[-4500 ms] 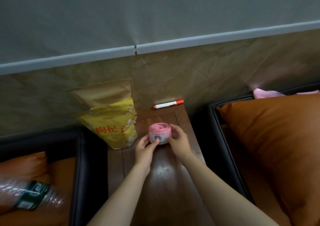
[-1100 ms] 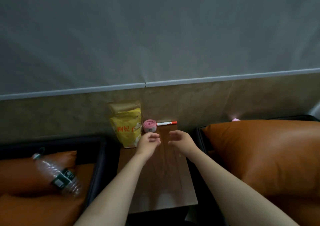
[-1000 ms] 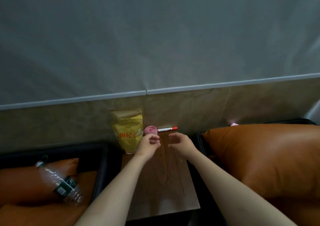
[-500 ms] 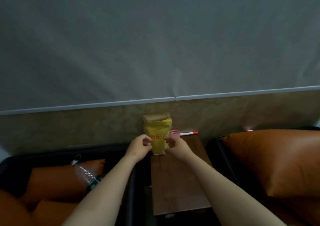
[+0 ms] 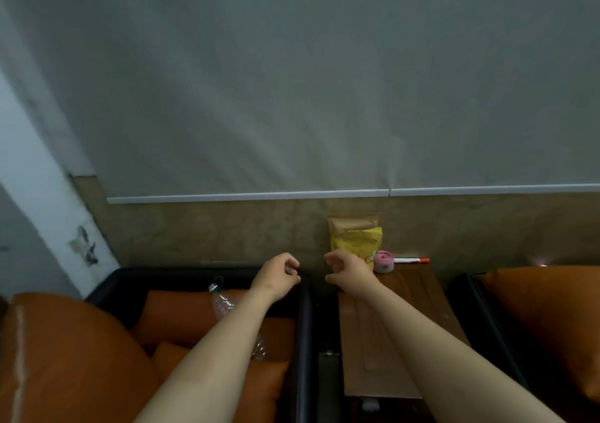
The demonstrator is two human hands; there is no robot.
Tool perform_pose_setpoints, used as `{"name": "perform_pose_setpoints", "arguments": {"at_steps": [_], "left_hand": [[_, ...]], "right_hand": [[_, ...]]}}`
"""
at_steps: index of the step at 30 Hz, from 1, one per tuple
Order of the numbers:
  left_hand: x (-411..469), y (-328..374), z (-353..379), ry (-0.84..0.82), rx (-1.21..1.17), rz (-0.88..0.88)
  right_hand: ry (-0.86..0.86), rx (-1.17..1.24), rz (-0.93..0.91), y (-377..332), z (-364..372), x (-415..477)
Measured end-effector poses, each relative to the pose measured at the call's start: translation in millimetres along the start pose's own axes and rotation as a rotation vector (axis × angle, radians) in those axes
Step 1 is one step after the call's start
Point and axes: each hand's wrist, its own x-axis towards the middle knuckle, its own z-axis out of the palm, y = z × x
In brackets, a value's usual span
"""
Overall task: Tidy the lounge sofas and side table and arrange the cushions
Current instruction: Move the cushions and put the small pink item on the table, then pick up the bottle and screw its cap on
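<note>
Bottle [image 5: 223,304] (clear plastic) on sofa [image 5: 303,325]

The narrow brown wooden side table [image 5: 389,341] stands between the black-framed left sofa [image 5: 304,325] and the black-framed right sofa [image 5: 467,309]. At its far end, the yellow-and-brown paper pouch [image 5: 355,240] stands leftmost. The pink round roll [image 5: 383,262] sits just right of it, and the red-capped white marker [image 5: 410,260] lies rightmost. The clear plastic bottle [image 5: 224,302] lies on the left sofa's orange leather cushions [image 5: 181,312].

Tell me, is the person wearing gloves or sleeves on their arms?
No. The left hand and right hand are bare, with no gloves, rings or watch to see. The left forearm and right forearm are bare too; no sleeve shows in the picture.
</note>
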Motion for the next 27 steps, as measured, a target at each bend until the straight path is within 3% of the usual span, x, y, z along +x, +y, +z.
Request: {"name": "perform_pose_setpoints", "arguments": {"at_steps": [9, 19, 27], "left_hand": [[-13, 46, 45, -0.139, 0.180, 0.072], [-10, 132, 129, -0.300, 0.261, 0.268], [-1, 119, 110, -0.293, 0.355, 0.286]], "right_hand": [[-0.015, -0.019, 0.060, 34, -46, -34], [0.167, 0.033, 0.225, 107, -135, -79], [0.158, 0.061, 0.267, 103, -120, -72]]}}
